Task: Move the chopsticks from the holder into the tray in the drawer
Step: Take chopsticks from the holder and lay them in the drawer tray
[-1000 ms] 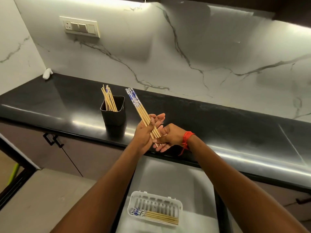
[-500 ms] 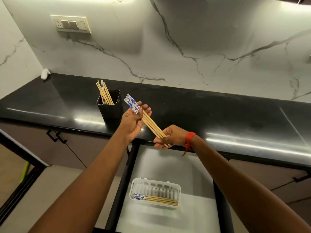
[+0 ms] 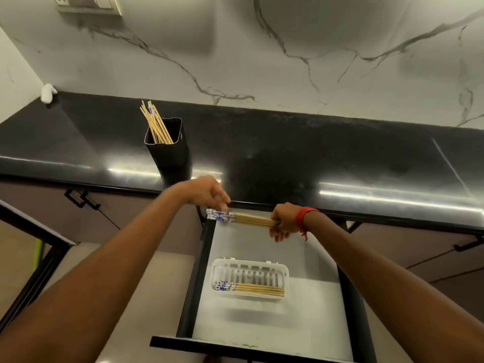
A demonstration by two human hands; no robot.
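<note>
Kitchen: I stand at a black counter under a marble-veined wall, with the drawer pulled open below me.

Holder: the black holder sits upright on the counter near its front edge, with several chopsticks in the holder leaning to its left side.

Tray: the white tray lies on the drawer floor toward the back, and a few chopsticks in the tray already lie along its near wall, patterned ends to the left.

Bundle: I hold a bundle of chopsticks level above the back of the drawer, just in front of the counter edge, well above the tray.

Left hand: my left hand pinches the patterned ends with its fingertips; it is blurred, so how firm that pinch is I cannot tell.

Right hand: my right hand is clenched around the plain ends.

Risk, splay: I judge a loose pinch on the left could let the sticks fan out, so some drop onto the drawer floor beside the tray.

Risk, length: the bundle looks about as long as the tray, so a skewed lowering could leave ends riding on the rim.

Risk, pile: landing on the sticks already there could roll them.

Risk, holder: my left forearm passes close below the holder, and a careless lift might knock it.
</note>
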